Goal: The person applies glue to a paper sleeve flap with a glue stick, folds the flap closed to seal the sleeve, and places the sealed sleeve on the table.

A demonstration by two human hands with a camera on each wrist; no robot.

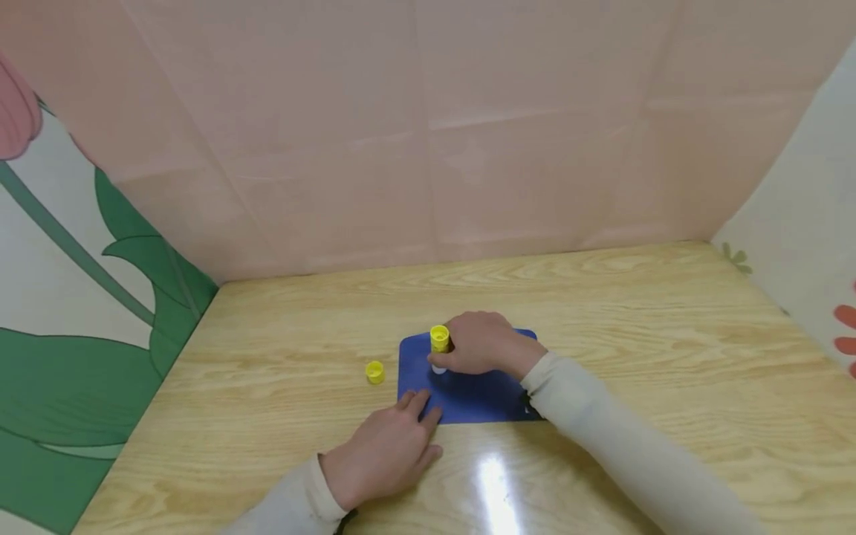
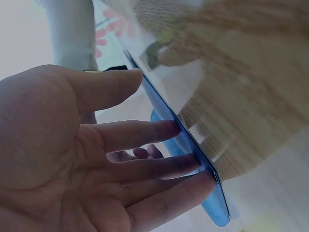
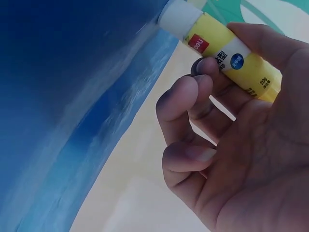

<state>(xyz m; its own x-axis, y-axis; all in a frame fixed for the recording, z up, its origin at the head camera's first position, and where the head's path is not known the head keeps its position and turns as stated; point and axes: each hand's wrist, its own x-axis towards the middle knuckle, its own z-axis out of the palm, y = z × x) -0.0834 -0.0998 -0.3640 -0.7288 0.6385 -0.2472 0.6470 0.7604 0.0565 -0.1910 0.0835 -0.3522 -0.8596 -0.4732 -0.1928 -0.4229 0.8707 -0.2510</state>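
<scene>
Right fingers [image 3: 178,99] pinch glue tube [image 3: 236,58], white end [image 3: 177,20] on blue sheet [image 1: 471,401] | left fingers [image 2: 142,135] straight | loose cap [image 1: 375,373] beside

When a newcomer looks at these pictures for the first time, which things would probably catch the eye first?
Probably the dark blue sheet, which stands out on the pale wooden table. Next might be the yellow glue stick in the right hand, its white end down on the sheet, while the left hand rests its fingers at the near left corner. A small yellow cap sits alone, left of the sheet.
</scene>
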